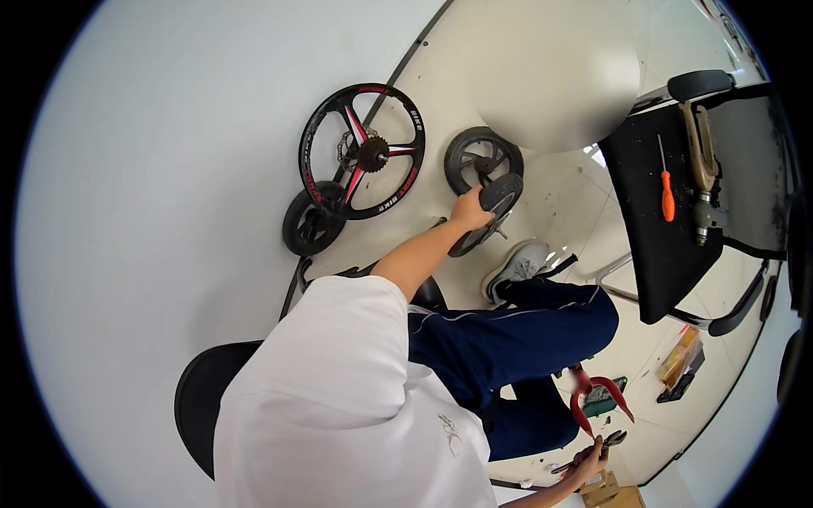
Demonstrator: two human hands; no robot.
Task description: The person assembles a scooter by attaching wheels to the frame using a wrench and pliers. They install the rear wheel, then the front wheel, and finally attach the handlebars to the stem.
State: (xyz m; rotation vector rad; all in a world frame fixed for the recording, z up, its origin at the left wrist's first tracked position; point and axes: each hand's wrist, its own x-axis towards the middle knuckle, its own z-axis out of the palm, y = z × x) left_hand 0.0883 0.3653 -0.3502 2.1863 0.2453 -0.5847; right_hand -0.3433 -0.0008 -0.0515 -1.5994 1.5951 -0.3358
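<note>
My left hand (472, 209) is closed on the tyre of a small black wheel (501, 196), held tilted above the floor with its axle sticking out. Just behind it another small black spoked wheel (461, 161) is partly covered. At the lower right, my right hand (590, 461) grips a dark wrench (616, 438), its jaw end pointing away from the fingers. Beside that hand is a red, curved, forked part (577, 413), close to my knee; whether the hand touches it I cannot tell.
A large three-spoke bike wheel (349, 190) and a small wheel (310, 224) lean at the wall. A black chair (648, 245) bears an orange-handled screwdriver (667, 199) and a drill-like tool (703, 161). Boxes (622, 497) and a tool case (682, 372) lie on the floor.
</note>
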